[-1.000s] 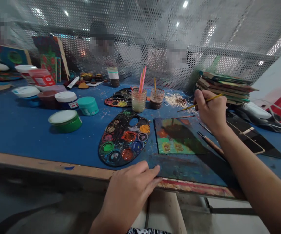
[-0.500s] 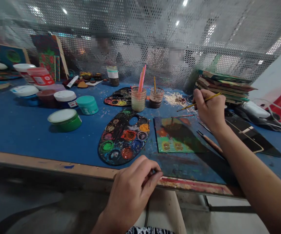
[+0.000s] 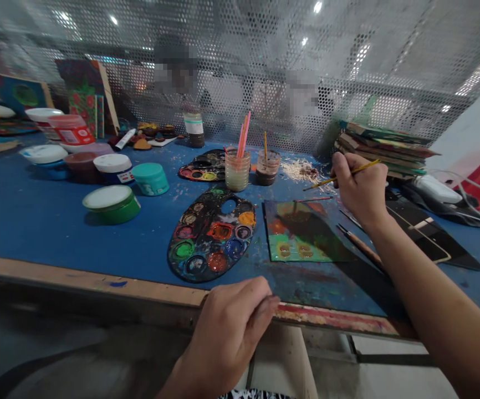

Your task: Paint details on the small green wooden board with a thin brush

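My right hand is closed round a thin yellow paintbrush, whose tip points left above the table. Below and left of it lies a small painted panel in green, orange and brown, partly under my arm's shadow. A thin brush rests along the panel's top edge. At the table's front edge, my left hand is closed, thumb against fingers, and nothing shows in it. Just beyond it sits a black paint palette with wells of green, orange, blue and yellow paint.
Paint tubs, among them a green one and a teal one, stand at left. A jar of pink sticks and a cup of dark water are behind the palette. Stacked panels and a brown-handled tool lie right.
My left hand has dropped slightly, and its thumb and fingers have drawn closer together. My right hand, with the paintbrush, has barely moved.
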`<state>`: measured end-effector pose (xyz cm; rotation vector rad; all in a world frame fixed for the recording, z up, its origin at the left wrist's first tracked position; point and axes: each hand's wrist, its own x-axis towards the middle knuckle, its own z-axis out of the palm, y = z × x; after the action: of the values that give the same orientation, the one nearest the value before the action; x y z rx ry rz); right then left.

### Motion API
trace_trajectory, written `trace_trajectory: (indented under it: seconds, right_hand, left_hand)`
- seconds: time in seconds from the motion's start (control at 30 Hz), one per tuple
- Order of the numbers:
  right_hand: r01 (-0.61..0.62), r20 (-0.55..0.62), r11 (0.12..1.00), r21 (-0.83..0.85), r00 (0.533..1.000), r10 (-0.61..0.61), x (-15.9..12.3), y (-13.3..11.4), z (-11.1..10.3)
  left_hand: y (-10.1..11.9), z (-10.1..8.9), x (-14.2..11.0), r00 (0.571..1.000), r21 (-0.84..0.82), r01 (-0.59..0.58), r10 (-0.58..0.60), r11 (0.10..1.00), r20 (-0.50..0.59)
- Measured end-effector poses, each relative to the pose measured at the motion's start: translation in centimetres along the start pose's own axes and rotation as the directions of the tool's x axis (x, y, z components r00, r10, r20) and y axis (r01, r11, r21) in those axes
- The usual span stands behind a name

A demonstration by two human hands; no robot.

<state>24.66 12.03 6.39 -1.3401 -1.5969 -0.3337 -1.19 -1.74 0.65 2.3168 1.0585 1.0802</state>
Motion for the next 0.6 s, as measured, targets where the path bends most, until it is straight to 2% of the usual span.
trace_trajectory:
  seconds: [0.13, 0.23, 0.3, 0.37, 0.43, 0.5, 0.53, 0.6]
  right_hand:
    - [0.001, -0.003, 1.000, -0.013, 1.000, -0.001, 0.0, -0.1, 0.0]
    - [-0.001, 0.002, 1.000, -0.010, 1.000, 0.001, 0.0, -0.1, 0.0]
    - [0.006, -0.002, 1.000, -0.007, 1.000, -0.006, 0.0, -0.1, 0.0]
    - [0.017, -0.009, 1.000, -0.001, 1.000, -0.017, 0.0, 0.0, 0.0]
    - [0.022, -0.011, 1.000, 0.005, 1.000, -0.021, 0.0, 0.0, 0.1]
    - [0.013, -0.011, 1.000, 0.011, 1.000, -0.013, -0.1, 0.1, 0.2]
    - [0.008, -0.009, 1.000, 0.013, 1.000, -0.008, -0.1, 0.1, 0.2]
    - [0.004, -0.009, 1.000, 0.011, 1.000, -0.004, -0.1, 0.1, 0.2]
  left_hand:
    - [-0.4, 0.1, -0.5, 1.000, -0.116, 0.013, -0.015, 0.993, -0.018]
    - [-0.7, 0.2, -1.1, 0.981, -0.257, 0.068, -0.111, 0.964, -0.158]
    - [-0.6, 0.1, -1.3, 0.933, -0.433, 0.051, -0.197, 0.900, -0.300]
    - [-0.3, -0.2, -1.1, 0.878, -0.608, -0.020, -0.277, 0.793, -0.390]
    - [-0.2, -0.6, -0.7, 0.843, -0.718, -0.072, -0.343, 0.693, -0.415]
    - [-0.5, -1.4, -0.3, 0.842, -0.762, -0.055, -0.381, 0.645, -0.383]
    - [-0.8, -1.9, -0.3, 0.853, -0.745, -0.036, -0.368, 0.666, -0.371]
    - [-1.8, -3.2, -0.6, 0.886, -0.641, 0.024, -0.313, 0.767, -0.341]
